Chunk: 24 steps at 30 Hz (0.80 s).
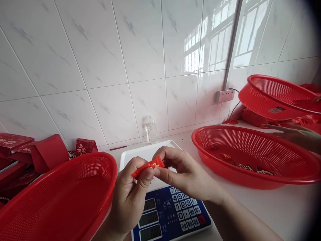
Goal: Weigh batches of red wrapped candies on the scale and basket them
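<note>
In front of me, both hands hold one small red wrapped candy [151,165] with a gold mark and a crimped end. My left hand [132,187] is closed around its left end, thumb on top. My right hand [184,170] pinches its right end between thumb and bent fingers. The candy is above the white pan [132,150] of a digital scale. Below my hands is the scale's blue keypad panel [172,214], with number keys and several small displays whose readings I cannot make out. My hands hide part of the pan.
A red plastic basket [110,170] stands at left beside red printed boxes [50,152]. At right, a basket [200,152] holds several small packets; another person's hand [298,135] is near a tilted basket [260,103] above it. A clear bottle [152,130] stands by the wall.
</note>
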Each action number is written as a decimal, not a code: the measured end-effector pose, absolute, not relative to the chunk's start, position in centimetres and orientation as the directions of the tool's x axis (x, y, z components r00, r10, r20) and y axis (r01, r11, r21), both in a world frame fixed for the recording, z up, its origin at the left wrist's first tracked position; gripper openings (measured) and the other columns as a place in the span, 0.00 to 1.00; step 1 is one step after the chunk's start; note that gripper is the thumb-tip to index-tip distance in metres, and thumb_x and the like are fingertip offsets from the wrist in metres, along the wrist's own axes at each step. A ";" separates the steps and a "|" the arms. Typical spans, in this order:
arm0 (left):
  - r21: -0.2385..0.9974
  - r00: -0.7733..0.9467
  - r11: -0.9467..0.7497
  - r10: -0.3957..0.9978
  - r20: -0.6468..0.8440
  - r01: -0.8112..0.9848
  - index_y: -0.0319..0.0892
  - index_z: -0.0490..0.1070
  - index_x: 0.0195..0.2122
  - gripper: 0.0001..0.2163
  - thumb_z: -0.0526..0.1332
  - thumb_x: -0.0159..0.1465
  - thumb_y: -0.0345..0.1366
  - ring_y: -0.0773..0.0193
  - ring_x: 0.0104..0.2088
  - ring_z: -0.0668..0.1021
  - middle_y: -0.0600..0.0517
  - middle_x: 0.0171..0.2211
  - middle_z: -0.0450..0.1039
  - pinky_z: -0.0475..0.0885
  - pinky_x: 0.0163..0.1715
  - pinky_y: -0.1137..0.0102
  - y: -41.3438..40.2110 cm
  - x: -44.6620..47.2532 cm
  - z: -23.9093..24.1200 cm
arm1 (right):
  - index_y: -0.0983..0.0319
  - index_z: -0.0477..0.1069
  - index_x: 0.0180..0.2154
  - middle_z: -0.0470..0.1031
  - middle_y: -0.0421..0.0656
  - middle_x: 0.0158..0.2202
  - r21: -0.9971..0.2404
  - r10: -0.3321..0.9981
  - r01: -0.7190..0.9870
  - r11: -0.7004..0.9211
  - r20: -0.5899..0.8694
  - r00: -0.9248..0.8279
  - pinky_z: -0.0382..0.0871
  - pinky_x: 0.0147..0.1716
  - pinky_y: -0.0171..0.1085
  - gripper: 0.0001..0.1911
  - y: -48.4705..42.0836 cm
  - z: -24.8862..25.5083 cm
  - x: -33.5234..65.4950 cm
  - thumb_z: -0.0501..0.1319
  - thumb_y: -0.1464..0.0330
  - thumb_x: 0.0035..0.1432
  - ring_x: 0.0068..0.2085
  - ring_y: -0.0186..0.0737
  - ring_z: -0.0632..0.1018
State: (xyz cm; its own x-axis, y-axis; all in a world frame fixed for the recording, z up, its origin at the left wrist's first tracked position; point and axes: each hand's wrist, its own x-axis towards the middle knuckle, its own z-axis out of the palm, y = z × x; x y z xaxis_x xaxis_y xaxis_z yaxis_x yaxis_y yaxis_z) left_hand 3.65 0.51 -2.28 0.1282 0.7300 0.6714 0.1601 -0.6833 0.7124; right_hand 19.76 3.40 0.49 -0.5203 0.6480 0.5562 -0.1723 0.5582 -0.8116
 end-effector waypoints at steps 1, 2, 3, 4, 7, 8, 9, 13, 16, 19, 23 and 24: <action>0.729 0.116 -0.672 0.741 0.662 0.132 0.44 0.66 0.31 0.11 0.53 0.69 0.41 0.67 0.28 0.69 0.55 0.26 0.66 0.66 0.28 0.72 0.5 3.8 -2.2 | 0.62 0.68 0.31 0.74 0.40 0.28 -0.814 0.636 -0.211 0.541 0.560 -0.531 0.64 0.27 0.34 0.10 3.5 0.5 19.8 0.62 0.62 0.59 0.29 0.32 0.72; 0.747 0.112 -0.656 0.755 0.646 0.113 0.45 0.67 0.32 0.11 0.52 0.69 0.41 0.67 0.28 0.70 0.55 0.27 0.67 0.66 0.30 0.72 0.6 3.9 -2.0 | 0.62 0.68 0.31 0.74 0.40 0.28 -0.815 0.625 -0.248 0.524 0.566 -0.537 0.64 0.27 0.34 0.11 3.6 0.5 19.8 0.61 0.61 0.61 0.30 0.32 0.73; 0.765 0.121 -0.634 0.773 0.623 0.111 0.45 0.67 0.32 0.11 0.53 0.69 0.42 0.67 0.29 0.70 0.55 0.27 0.67 0.67 0.30 0.72 0.5 4.0 -1.8 | 0.62 0.68 0.31 0.74 0.40 0.27 -0.811 0.618 -0.275 0.516 0.574 -0.537 0.65 0.27 0.33 0.12 3.6 0.5 19.8 0.60 0.60 0.62 0.30 0.32 0.74; 0.782 0.142 -0.611 0.791 0.595 0.123 0.45 0.67 0.32 0.11 0.54 0.69 0.42 0.66 0.29 0.69 0.55 0.27 0.67 0.67 0.30 0.72 0.5 4.0 -1.6 | 0.62 0.68 0.30 0.74 0.40 0.26 -0.806 0.617 -0.288 0.517 0.584 -0.528 0.65 0.26 0.33 0.13 3.7 0.5 19.8 0.60 0.60 0.62 0.29 0.32 0.74; 0.818 0.226 -0.538 0.839 0.496 0.204 0.44 0.67 0.31 0.10 0.56 0.67 0.42 0.67 0.28 0.66 0.55 0.25 0.63 0.64 0.28 0.72 0.2 3.9 -1.0 | 0.61 0.68 0.28 0.74 0.39 0.25 -0.795 0.639 -0.226 0.563 0.592 -0.491 0.65 0.25 0.33 0.15 3.7 0.6 20.0 0.61 0.58 0.61 0.27 0.32 0.72; 0.821 0.249 -0.522 0.847 0.469 0.231 0.44 0.67 0.30 0.11 0.56 0.67 0.42 0.67 0.27 0.65 0.56 0.25 0.62 0.63 0.27 0.72 0.2 3.8 -0.9 | 0.62 0.69 0.27 0.74 0.40 0.25 -0.797 0.649 -0.189 0.573 0.583 -0.489 0.64 0.25 0.33 0.15 3.7 0.6 20.0 0.62 0.57 0.60 0.27 0.32 0.72; 0.821 0.266 -0.512 0.853 0.449 0.254 0.43 0.66 0.30 0.11 0.56 0.67 0.43 0.67 0.27 0.64 0.56 0.25 0.61 0.62 0.26 0.72 0.1 3.7 -0.8 | 0.62 0.69 0.27 0.74 0.41 0.25 -0.801 0.660 -0.151 0.579 0.569 -0.490 0.64 0.25 0.33 0.16 3.7 0.7 20.1 0.62 0.57 0.59 0.27 0.32 0.72; 0.811 0.325 -0.517 0.843 0.428 0.273 0.43 0.62 0.26 0.14 0.54 0.68 0.42 0.69 0.25 0.61 0.56 0.23 0.58 0.58 0.23 0.72 -0.1 3.5 -0.7 | 0.62 0.69 0.27 0.71 0.39 0.23 -0.806 0.678 -0.047 0.590 0.526 -0.513 0.62 0.24 0.33 0.18 3.7 0.6 20.3 0.62 0.55 0.58 0.26 0.32 0.69; 0.794 0.342 -0.563 0.810 0.476 0.229 0.42 0.60 0.24 0.15 0.53 0.69 0.40 0.69 0.24 0.61 0.57 0.22 0.57 0.58 0.23 0.72 -0.2 3.5 -0.7 | 0.62 0.68 0.27 0.69 0.38 0.23 -0.793 0.661 -0.038 0.608 0.532 -0.529 0.62 0.24 0.33 0.18 3.6 0.6 20.4 0.62 0.55 0.59 0.26 0.31 0.68; 0.760 0.341 -0.616 0.773 0.535 0.205 0.42 0.61 0.25 0.15 0.52 0.69 0.38 0.69 0.24 0.62 0.56 0.23 0.58 0.59 0.24 0.72 -0.4 3.5 -0.8 | 0.62 0.67 0.27 0.69 0.38 0.24 -0.789 0.632 -0.086 0.609 0.548 -0.548 0.62 0.25 0.32 0.18 3.3 0.7 20.3 0.60 0.55 0.60 0.26 0.31 0.68; 0.743 0.318 -0.645 0.753 0.577 0.179 0.43 0.65 0.26 0.13 0.53 0.69 0.37 0.68 0.25 0.64 0.55 0.23 0.60 0.62 0.25 0.72 -0.4 3.6 -1.0 | 0.61 0.67 0.28 0.69 0.38 0.25 -0.796 0.603 -0.186 0.576 0.567 -0.561 0.64 0.26 0.32 0.16 3.2 0.7 20.3 0.59 0.57 0.62 0.27 0.31 0.69; 0.747 0.316 -0.640 0.756 0.573 0.177 0.44 0.67 0.27 0.12 0.54 0.68 0.38 0.67 0.25 0.64 0.55 0.23 0.61 0.62 0.25 0.71 -0.4 3.6 -1.1 | 0.61 0.66 0.28 0.69 0.38 0.25 -0.796 0.607 -0.196 0.573 0.572 -0.552 0.63 0.25 0.32 0.16 3.2 0.7 20.4 0.60 0.57 0.61 0.26 0.31 0.68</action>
State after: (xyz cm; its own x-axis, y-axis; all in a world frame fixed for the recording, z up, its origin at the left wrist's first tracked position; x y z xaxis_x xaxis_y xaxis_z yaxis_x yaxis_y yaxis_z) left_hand 3.63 -0.38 -1.09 0.3160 0.7562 0.5729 0.1772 -0.6403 0.7474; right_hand 20.37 3.24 0.65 -0.5518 0.6066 0.5724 -0.1958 0.5729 -0.7959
